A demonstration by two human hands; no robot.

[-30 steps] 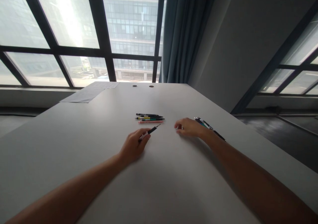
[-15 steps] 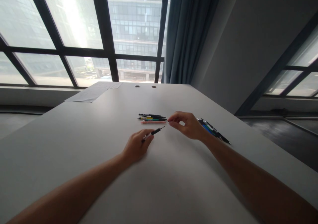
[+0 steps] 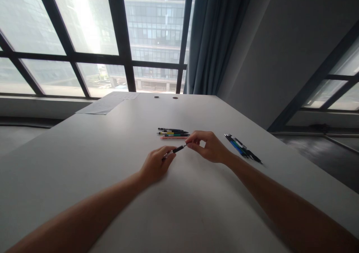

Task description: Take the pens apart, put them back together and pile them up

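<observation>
My left hand [image 3: 155, 165] rests on the white table [image 3: 117, 163] and grips a black pen [image 3: 176, 149] by its lower end, tip pointing up and right. My right hand [image 3: 209, 147] pinches the pen's far tip between thumb and forefinger. Just behind the hands lies a row of several pens [image 3: 172, 133], black, yellow, green and pink, side by side. To the right of my right hand lies a second bunch of pens [image 3: 242, 148], blue and black, angled toward the table's right edge.
Sheets of paper [image 3: 105, 103] lie at the far left of the table. Two cable holes [image 3: 166, 97] sit near the far edge. Large windows and a blue curtain [image 3: 213, 39] stand behind; the table's right edge drops to a dark floor.
My right hand moved left from beside the right bunch of pens, lifted, then came down onto the tip of the pen held by my left hand. My left hand barely moved.
</observation>
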